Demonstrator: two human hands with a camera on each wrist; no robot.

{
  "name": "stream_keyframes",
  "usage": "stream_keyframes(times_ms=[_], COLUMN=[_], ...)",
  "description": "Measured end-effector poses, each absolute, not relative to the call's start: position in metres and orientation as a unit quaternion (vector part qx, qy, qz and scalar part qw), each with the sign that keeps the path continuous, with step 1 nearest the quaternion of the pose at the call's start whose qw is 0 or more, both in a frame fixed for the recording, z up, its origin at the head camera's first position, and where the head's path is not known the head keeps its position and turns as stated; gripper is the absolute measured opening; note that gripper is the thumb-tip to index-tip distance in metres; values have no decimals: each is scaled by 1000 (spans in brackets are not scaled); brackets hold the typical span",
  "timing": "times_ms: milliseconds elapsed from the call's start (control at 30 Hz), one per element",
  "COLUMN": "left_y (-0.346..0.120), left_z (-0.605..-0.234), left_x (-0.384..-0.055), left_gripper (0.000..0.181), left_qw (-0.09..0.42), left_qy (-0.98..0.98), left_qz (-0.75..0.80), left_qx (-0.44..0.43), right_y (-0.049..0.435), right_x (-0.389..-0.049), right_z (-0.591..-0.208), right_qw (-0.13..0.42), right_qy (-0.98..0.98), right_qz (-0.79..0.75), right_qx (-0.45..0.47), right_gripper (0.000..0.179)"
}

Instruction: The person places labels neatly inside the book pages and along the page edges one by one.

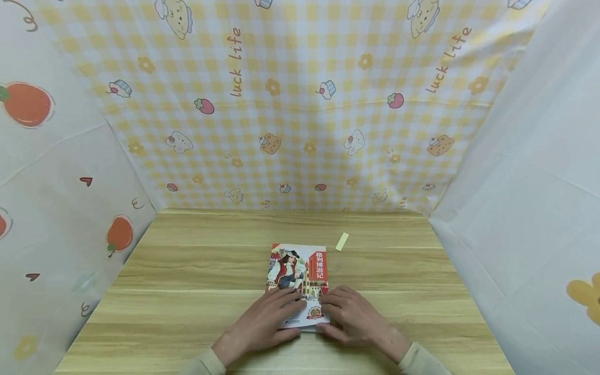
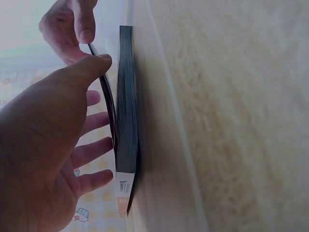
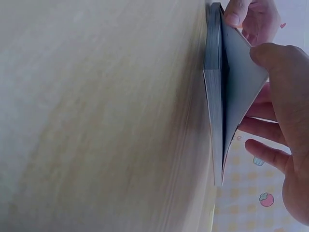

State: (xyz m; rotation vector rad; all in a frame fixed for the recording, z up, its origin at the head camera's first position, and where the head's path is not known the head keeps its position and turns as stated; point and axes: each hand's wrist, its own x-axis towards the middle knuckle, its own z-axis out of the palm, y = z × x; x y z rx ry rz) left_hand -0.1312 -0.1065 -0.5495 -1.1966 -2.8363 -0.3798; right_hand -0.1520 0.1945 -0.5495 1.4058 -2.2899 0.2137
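A paperback book (image 1: 309,271) lies face up on the wooden table, its cover showing a figure in a hat and a red title block. Over its near left part rests my left hand (image 1: 269,319), fingers on the outside of the cover and thumb at its near edge. My right hand (image 1: 353,316) pinches the near right corner. In the right wrist view the front cover (image 3: 241,79) stands bent up from the pages, with the right thumb on its inner side. Seen from the left wrist, the page block (image 2: 126,101) stays flat below the raised cover.
A small pale yellow paper strip (image 1: 342,241) lies on the table (image 1: 197,271) beyond the book's far right corner. A yellow checked cloth (image 1: 290,114) hangs behind the table, and white cloths (image 1: 529,172) hang at both sides.
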Motion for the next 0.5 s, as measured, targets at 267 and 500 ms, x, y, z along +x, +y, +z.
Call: stream_keyframes(times_ms=[267, 500], left_y=[-103, -99], left_z=[-552, -555], left_x=[-132, -133], left_gripper=[54, 49], left_qw=[96, 145], left_qy=[-894, -882], left_qz=[-140, -140], left_qx=[-414, -426], right_y=[192, 188], right_x=[-157, -158], right_z=[-548, -542], right_qw=[267, 270], right_qy=[-806, -808], right_qz=[77, 75], right_qx=[522, 519], right_gripper=[32, 33])
